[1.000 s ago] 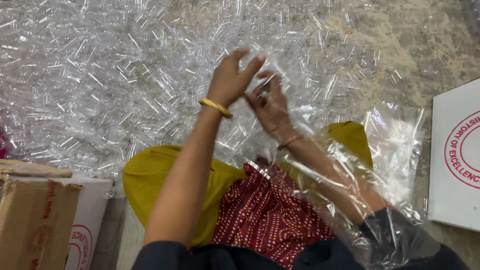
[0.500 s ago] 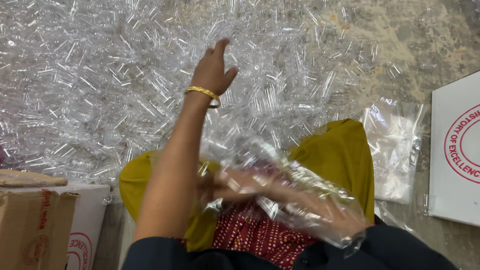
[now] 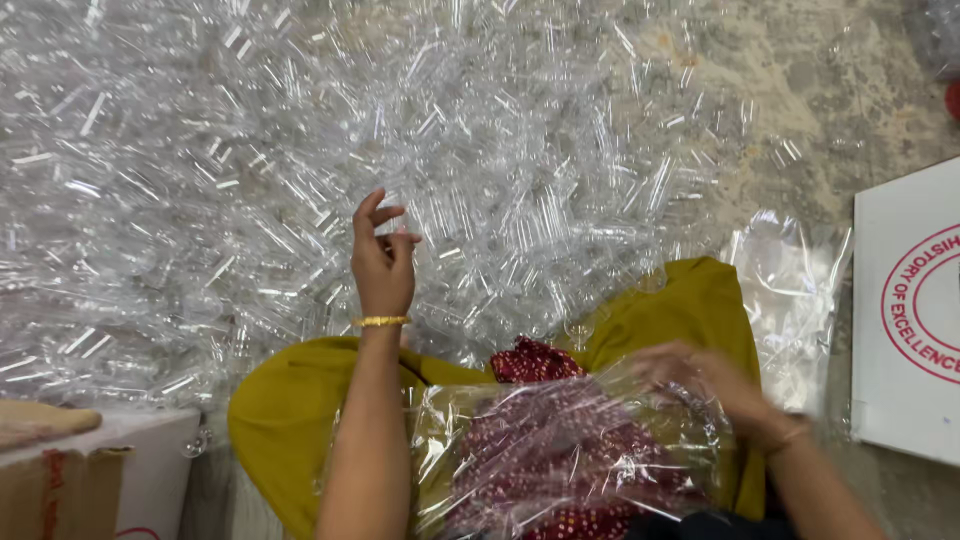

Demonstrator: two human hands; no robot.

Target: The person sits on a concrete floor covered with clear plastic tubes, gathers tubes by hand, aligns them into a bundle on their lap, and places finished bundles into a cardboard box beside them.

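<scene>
Left hand (image 3: 382,262) half-curled, empty, over heaped clear plastic tubes (image 3: 300,180); right hand (image 3: 712,385) (blurred) grips crinkled clear plastic bag (image 3: 560,450); white red-stamped carton (image 3: 905,310) on the right.

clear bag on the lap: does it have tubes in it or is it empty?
Cannot tell. The clear plastic bag lies crumpled across the lap under the right hand; glare and red cloth showing through hide any contents.
</scene>
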